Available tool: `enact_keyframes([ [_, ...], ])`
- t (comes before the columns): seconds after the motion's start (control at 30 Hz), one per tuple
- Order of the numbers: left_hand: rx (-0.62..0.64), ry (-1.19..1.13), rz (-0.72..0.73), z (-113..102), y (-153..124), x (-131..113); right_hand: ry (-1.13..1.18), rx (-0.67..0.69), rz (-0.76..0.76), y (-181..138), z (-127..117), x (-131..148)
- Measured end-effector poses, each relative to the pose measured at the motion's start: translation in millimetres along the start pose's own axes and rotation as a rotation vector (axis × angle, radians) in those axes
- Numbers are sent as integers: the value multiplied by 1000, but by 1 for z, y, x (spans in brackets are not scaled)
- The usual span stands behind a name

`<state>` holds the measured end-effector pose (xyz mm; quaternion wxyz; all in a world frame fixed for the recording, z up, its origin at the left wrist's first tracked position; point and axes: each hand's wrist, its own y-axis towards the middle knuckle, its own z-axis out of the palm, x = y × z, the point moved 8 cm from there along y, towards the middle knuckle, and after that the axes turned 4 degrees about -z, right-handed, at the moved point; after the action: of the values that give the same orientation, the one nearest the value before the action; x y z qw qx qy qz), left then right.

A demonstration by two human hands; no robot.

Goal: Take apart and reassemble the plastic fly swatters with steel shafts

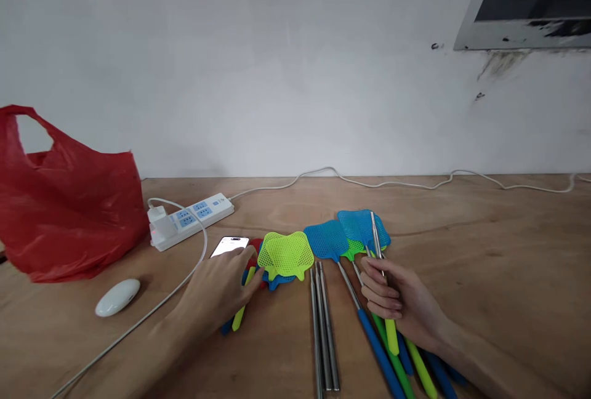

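Head view: swatters lay mid-table.
Left hand: flat, fingers spread, on phone.
Right hand: closed around rod; best gripped lower, steady.

Nothing readable anywhere. Lit phone screen by the left hand too small and washed out for letters. Blue socket faces on the power strip unmarked as far as can be told. No labels visible on the fly swatters.
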<state>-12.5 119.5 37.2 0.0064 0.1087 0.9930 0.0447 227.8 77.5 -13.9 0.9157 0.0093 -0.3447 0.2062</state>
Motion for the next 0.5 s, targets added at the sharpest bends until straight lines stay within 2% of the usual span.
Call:
enact_keyframes([
  [0.13,68,74,-46,8,-5,8,18,23,-3,0,3,-1],
  [0.3,62,77,-64,15,-4,11,35,65,-24,2,7,1],
  [0.5,28,-50,-26,12,-4,5,13,51,-29,3,11,1],
])
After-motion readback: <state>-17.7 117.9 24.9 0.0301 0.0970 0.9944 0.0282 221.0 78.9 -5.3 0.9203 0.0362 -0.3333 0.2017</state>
